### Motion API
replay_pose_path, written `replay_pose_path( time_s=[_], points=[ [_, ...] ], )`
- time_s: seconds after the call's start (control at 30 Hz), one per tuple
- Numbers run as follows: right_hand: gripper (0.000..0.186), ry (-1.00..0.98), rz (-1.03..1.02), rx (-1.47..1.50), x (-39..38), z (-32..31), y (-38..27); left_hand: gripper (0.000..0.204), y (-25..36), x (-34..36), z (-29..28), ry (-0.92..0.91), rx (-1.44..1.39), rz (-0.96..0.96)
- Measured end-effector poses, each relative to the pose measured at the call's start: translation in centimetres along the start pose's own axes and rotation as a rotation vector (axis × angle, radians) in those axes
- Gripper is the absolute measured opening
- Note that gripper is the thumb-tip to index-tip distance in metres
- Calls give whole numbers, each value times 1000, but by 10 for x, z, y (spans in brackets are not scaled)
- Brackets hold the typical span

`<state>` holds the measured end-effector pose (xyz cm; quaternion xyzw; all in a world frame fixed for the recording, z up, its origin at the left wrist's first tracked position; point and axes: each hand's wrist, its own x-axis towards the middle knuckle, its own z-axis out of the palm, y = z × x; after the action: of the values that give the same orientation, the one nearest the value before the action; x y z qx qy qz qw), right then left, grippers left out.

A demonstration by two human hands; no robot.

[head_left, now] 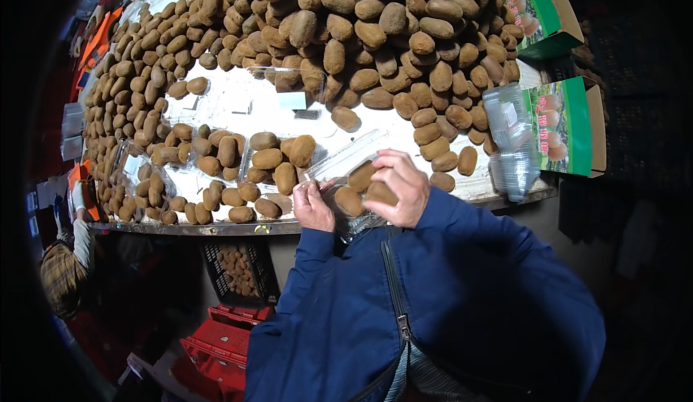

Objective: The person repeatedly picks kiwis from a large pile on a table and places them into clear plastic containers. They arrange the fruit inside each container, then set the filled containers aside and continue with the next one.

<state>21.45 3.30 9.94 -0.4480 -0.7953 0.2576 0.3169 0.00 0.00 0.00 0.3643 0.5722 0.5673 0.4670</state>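
Observation:
My left hand [313, 208] grips the near left end of a clear plastic clamshell box [338, 158] with its lid raised, at the table's front edge. Several brown kiwifruit [349, 201] sit in the box. My right hand [403, 189] is over the box's right part, fingers curled round a kiwifruit [380, 193]. Other clear boxes holding kiwifruit [267, 159] stand just left of my left hand, and loose kiwifruit [432, 149] lie to the right of my right hand.
A large kiwifruit heap [368, 33] covers the back of the white table [220, 91]. Stacked plastic boxes [511, 149] and green cartons [581, 127] are at right. A co-worker [66, 272] is at far left. Below are a black crate [211, 265] and red crates [220, 340].

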Motion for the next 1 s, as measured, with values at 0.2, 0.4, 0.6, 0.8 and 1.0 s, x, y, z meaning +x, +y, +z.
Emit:
replay_pose_path(
  time_s=[0.2, 0.4, 0.6, 0.8, 1.0],
  points=[
    [29, 269, -4, -51, -2, -15, 30, 17, 2, 2, 20, 30, 36, -29],
    [61, 57, 419, -568, -31, -30, 75, 14, -2, 11, 30, -10, 127, 29],
    [64, 92, 367, -804, -55, 2, 87, 12, -8, 23, 56, -47, 42, -9],
    [57, 78, 239, -678, -57, -7, 90, 12, -13, 39, 47, -77, 139, 32],
    [50, -14, 356, -707, -37, 6, 98, 14, -16, 49, 37, -61, 298, 45]
  ],
)
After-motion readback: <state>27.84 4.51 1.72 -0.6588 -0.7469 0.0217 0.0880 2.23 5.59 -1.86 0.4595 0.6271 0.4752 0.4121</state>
